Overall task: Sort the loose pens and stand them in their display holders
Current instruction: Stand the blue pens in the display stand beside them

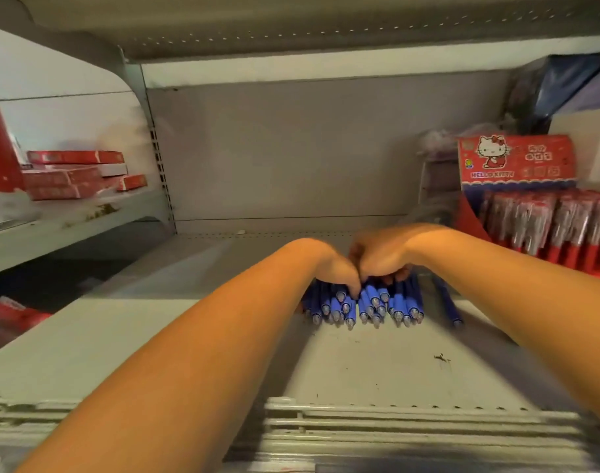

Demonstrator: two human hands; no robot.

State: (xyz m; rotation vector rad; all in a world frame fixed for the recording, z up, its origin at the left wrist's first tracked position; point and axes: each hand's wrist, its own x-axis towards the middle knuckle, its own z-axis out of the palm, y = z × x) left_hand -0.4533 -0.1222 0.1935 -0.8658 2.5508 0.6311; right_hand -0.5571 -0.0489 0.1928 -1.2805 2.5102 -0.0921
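A bundle of several blue pens (363,307) lies on the grey shelf (377,363), tips pointing toward me. My left hand (336,268) curls over the left part of the bundle, and my right hand (382,256) grips the right part; the two hands touch each other on top. One loose blue pen (449,303) lies on the shelf just right of the bundle. A red Hello Kitty display holder (517,162) with several packed red pens (544,227) stands at the right.
Red flat boxes (73,174) are stacked on the neighbouring shelf at the left. The shelf's back wall (291,158) stands behind the hands. A ribbed price rail (394,431) runs along the front edge. Dark wrapped goods (558,87) sit at the upper right.
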